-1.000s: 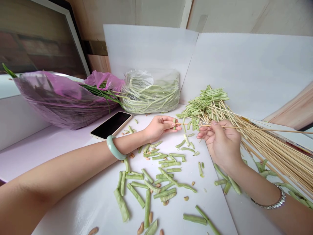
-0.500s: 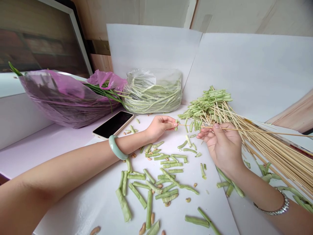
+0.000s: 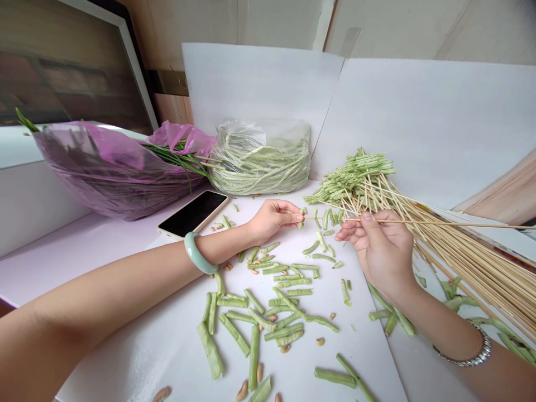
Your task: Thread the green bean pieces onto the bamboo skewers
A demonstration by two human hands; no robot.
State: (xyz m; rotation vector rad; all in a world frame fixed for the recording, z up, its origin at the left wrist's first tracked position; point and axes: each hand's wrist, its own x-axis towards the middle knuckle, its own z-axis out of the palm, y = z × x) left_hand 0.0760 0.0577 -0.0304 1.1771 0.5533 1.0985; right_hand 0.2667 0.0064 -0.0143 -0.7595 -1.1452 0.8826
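Observation:
My left hand [image 3: 276, 220], a pale green bangle on its wrist, pinches a short green bean piece [image 3: 301, 218] at the tip of a thin wooden skewer [image 3: 435, 223]. My right hand [image 3: 381, 243] grips the skewer between thumb and fingers, palm partly up, with a silver bracelet on that wrist. The skewer runs nearly level and passes out to the right. Several bean pieces show along or just behind it between my hands. Below my hands, many cut bean pieces [image 3: 253, 357] and some brown seeds [image 3: 320, 341] lie scattered on the white board [image 3: 335, 385].
A bundle of bean-tipped skewers [image 3: 469, 251] lies at the right, with loose beans [image 3: 460, 301] beside it. Behind my left forearm are a phone [image 3: 192, 215], a purple bag [image 3: 113, 173] and a clear bag of long beans [image 3: 263, 159]. White panels [image 3: 268, 84] stand at the back.
The camera view has shifted very slightly. My hands keep nearly the same hold on the bean piece and the skewer.

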